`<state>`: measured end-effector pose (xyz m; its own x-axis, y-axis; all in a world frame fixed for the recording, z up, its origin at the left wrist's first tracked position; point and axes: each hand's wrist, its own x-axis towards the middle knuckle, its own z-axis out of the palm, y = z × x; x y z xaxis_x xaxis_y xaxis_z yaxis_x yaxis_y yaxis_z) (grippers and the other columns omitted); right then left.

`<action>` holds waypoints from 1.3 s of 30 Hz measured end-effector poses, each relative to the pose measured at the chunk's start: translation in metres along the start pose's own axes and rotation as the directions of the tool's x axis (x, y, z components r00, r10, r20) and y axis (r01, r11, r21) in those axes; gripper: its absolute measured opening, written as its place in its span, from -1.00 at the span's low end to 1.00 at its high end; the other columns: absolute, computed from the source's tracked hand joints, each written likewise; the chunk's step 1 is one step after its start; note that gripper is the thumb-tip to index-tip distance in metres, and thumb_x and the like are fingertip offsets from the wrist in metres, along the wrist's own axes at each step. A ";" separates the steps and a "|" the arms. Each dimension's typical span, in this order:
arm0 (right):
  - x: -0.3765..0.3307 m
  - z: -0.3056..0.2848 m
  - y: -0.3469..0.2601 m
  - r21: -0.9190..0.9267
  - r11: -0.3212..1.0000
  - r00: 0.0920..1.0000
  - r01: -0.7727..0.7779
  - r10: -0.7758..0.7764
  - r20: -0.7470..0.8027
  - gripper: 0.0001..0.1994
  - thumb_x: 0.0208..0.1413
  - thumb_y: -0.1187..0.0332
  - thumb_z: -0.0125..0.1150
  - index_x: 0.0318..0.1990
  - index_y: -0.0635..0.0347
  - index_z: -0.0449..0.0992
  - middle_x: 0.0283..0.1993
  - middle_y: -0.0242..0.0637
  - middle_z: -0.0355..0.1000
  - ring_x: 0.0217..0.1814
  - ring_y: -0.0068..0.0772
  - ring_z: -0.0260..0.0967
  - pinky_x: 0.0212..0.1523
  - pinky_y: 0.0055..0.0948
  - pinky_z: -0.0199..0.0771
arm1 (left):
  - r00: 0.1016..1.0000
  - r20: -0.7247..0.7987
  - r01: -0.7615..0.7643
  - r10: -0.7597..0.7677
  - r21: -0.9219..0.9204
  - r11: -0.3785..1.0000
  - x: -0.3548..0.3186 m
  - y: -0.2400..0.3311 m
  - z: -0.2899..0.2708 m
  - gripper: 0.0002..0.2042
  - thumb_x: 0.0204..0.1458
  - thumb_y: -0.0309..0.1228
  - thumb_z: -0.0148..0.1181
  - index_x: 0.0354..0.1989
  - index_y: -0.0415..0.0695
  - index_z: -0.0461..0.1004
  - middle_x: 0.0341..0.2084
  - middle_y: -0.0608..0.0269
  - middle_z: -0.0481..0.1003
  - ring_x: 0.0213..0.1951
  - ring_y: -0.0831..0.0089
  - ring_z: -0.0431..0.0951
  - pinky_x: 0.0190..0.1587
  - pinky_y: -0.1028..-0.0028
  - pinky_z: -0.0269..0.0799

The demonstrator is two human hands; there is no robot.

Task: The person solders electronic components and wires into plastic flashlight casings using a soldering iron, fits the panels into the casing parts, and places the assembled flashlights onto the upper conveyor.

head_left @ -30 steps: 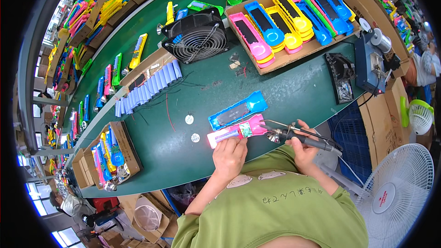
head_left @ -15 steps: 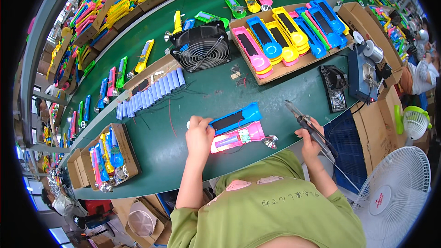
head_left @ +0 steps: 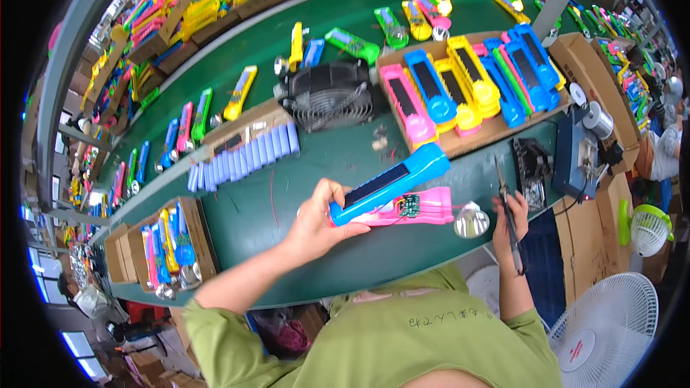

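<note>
My left hand is closed on the near end of a blue flashlight casing with a dark panel set into it. Partly beneath that lies an open pink casing, with a small green circuit board and thin red wires inside. My left thumb touches or nearly touches its left end; whether it is gripped too, I cannot tell. A shiny reflector sits at the pink casing's right end. My right hand grips a soldering iron, tip pointing away from me, right of the reflector.
Blue battery cells stand in a row behind my left hand. A black fan and a carton of casings are farther back. On the right are a solder spool and blue soldering station. A carton of flashlights sits left.
My left hand has lifted and tilted the blue casing, now partly over the pink one. The pink casing's glow is gone. My right hand with the soldering iron has shifted, its tip now pointing more straight away.
</note>
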<state>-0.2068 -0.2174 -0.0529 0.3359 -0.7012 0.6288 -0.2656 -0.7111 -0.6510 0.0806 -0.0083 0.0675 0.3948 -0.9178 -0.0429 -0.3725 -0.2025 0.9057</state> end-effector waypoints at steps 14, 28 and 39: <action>0.000 -0.002 0.001 -0.197 0.977 0.988 0.085 -0.057 0.147 -0.65 -0.32 0.56 0.27 -0.26 0.11 0.41 -0.51 -0.41 0.44 -0.55 -0.40 0.34 -0.09 -0.27 0.30 | 0.884 -0.438 0.155 -0.165 -0.058 0.986 0.462 -0.009 -0.020 -0.41 -0.25 -0.31 0.40 -0.11 -0.25 0.17 -0.26 0.04 0.35 -0.36 0.31 0.46 -0.42 0.39 0.47; 0.008 -0.003 0.003 -0.198 0.975 0.977 0.098 -0.056 0.206 -0.65 -0.27 0.57 0.27 -0.23 0.17 0.39 -0.50 -0.35 0.44 -0.58 -0.40 0.33 -0.13 -0.23 0.33 | 0.658 0.627 -0.638 0.417 0.758 -0.133 0.492 -0.023 0.026 -0.78 -0.15 -0.39 0.10 -0.30 -0.19 0.37 -0.19 0.06 0.39 -0.12 0.17 0.39 -0.04 0.30 0.30; 0.002 -0.001 -0.002 -0.133 0.974 0.983 0.186 -0.183 0.032 -0.62 -0.26 0.62 0.24 -0.20 0.17 0.36 -0.40 -0.35 0.50 -0.51 -0.39 0.38 -0.06 -0.22 0.27 | 0.661 0.526 -0.674 0.536 0.729 0.116 0.276 0.172 -0.011 -0.65 -0.49 -0.35 0.29 -0.51 -0.19 0.28 -0.65 0.09 0.38 -0.50 0.09 0.43 -0.37 0.23 0.35</action>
<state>-0.2068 -0.2175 -0.0503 0.4074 -0.5572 0.7236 -0.3164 -0.8293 -0.4605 0.1346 -0.2928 0.2156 -0.3802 -0.8945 0.2353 -0.9220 0.3462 -0.1736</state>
